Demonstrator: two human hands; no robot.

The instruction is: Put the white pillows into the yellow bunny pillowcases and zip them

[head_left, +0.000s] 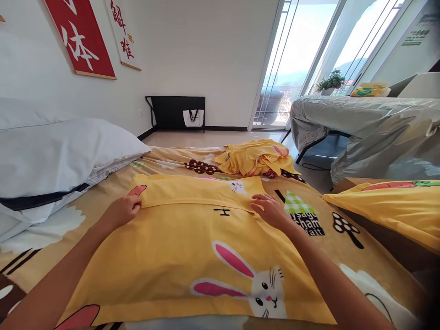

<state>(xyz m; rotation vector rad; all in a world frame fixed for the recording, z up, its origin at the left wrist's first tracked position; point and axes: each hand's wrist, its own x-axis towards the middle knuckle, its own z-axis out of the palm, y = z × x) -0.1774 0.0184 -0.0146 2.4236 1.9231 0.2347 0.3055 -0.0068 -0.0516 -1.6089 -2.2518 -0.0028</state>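
Observation:
A yellow pillowcase printed with white rabbits and carrots lies flat in front of me on the bed. A folded flap with a hem runs across its far part. My left hand is closed at the left end of that hem, its fingertips pinching the cloth. At the right end, my right hand has thumb and fingers on the hem, gripping the fabric there. Beyond the pillowcase sits a crumpled heap of yellow cloth with a similar print.
White pillows lie on the left of the patterned bedsheet. On the right, more yellow carrot-print cloth rests on a cardboard box. A plastic-covered table stands behind it. A black folded frame leans against the far wall.

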